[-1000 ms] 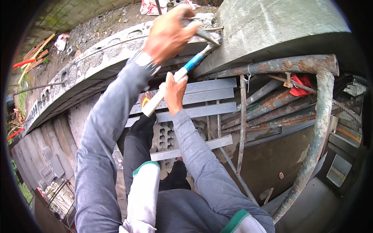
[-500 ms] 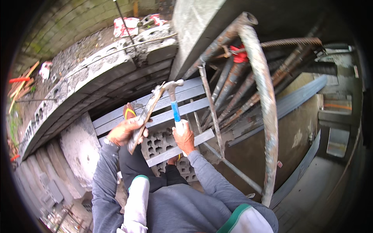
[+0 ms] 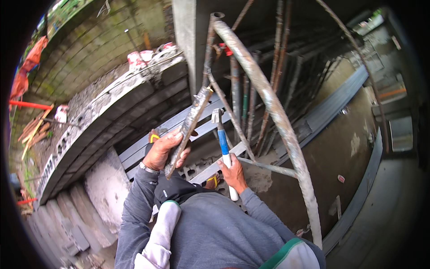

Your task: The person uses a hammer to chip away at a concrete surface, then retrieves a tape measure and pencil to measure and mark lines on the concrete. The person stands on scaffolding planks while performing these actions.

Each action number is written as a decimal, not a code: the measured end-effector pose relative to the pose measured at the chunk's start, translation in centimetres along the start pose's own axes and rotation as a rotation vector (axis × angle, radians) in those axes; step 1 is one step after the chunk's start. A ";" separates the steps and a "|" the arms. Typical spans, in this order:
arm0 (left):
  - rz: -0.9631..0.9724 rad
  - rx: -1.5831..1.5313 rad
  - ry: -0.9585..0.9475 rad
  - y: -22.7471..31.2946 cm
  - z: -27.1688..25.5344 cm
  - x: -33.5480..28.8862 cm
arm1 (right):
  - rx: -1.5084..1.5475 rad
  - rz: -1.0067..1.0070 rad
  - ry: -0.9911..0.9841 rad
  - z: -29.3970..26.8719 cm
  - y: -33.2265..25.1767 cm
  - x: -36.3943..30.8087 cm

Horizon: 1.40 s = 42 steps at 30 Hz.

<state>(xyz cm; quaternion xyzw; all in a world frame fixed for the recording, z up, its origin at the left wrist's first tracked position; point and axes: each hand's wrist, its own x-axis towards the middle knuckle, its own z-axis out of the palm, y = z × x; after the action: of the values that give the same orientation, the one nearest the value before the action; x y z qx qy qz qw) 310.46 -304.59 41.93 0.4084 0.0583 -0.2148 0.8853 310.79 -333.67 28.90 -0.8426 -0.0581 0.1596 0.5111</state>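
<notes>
My left hand [image 3: 165,150] is closed round the lower part of a rough wooden strip [image 3: 191,123], crusted with grey mortar and tilted up to the right. In my right hand [image 3: 233,172] is a claw hammer [image 3: 222,138] with a white and blue handle, its metal head pointing up and away from me. A gap separates the hammer head from the wood. Below and beyond my hands lie grey metal bars [image 3: 172,124]. A shorter grey bar [image 3: 217,167] runs under the hammer handle.
A rusty, paint-spotted pipe frame [image 3: 268,101] rises close on my right. Several rusty pipes [image 3: 278,58] lean behind it. A hollow-block wall [image 3: 112,116] curves along the left. Long grey metal sheets [image 3: 333,110] lie on the floor to the right.
The hammer head has come away from the wooden strip, which it was touching near its top. Both hands sit farther right in view, and the view itself has turned.
</notes>
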 end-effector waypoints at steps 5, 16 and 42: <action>0.053 0.078 -0.079 0.1 6.0 2.9 | 0.437 0.059 0.057 -8.2 -4.5 -7.6; -0.260 0.662 -0.172 -0.7 15.3 5.9 | 0.543 -0.030 0.269 -19.4 -8.5 -16.5; -0.064 0.972 -0.319 -1.3 14.5 7.4 | 0.212 0.021 0.136 -21.0 -15.5 -13.6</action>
<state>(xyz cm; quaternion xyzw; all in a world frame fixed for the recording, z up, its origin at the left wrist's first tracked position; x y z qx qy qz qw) 315.58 -318.67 48.57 0.7329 -0.1718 -0.3038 0.5840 305.94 -347.66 54.33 -0.7931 0.0026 0.1129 0.5985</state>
